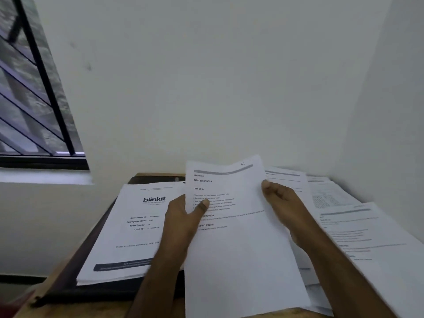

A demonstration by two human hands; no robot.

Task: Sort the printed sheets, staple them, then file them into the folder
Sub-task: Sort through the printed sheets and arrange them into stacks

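Observation:
I hold a printed sheet (pixel 238 244) upright above the table, headed "Initial scene setup" and "Task goal". My left hand (pixel 183 216) grips its left edge, thumb on the printed face. My right hand (pixel 282 203) pinches its right edge near the top. On the left lies a stack of sheets (pixel 128 232) with a "blinkit" cover page, resting on a dark folder (pixel 91 290). More printed sheets (pixel 367 239) are spread over the right side of the table. No stapler is in view.
The small wooden table (pixel 46 292) stands in a corner, with white walls (pixel 229 76) behind and to the right. A barred window (pixel 34 99) with a sill is at the upper left. A red object (pixel 11 305) shows at the bottom left.

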